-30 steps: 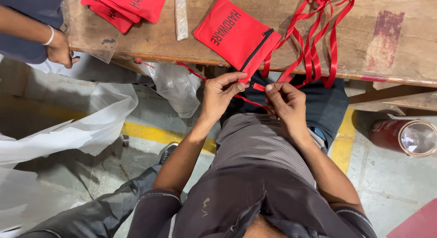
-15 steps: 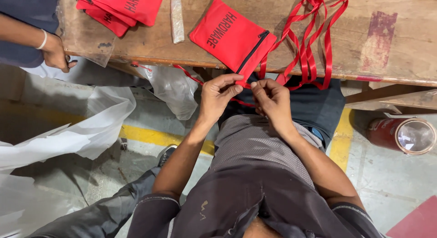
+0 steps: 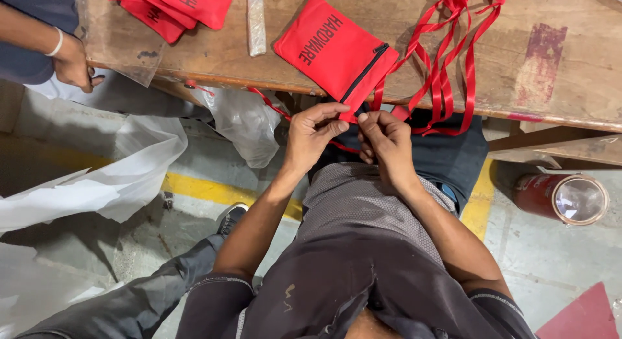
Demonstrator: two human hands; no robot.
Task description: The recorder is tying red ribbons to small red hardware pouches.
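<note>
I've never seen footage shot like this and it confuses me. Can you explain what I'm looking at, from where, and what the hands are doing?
The camera sits on a person's head and looks straight down, so you see their own arms and lap. Their left hand and right hand meet at the edge of a worn wooden table and pinch the lower corner of a flat red pouch with a black zip. Red ribbons lie tangled beside it, and more red pouches are stacked at the far left. A co-worker's hand shows at the left edge. Below, on the floor, are clear plastic bags and a red can.
</note>
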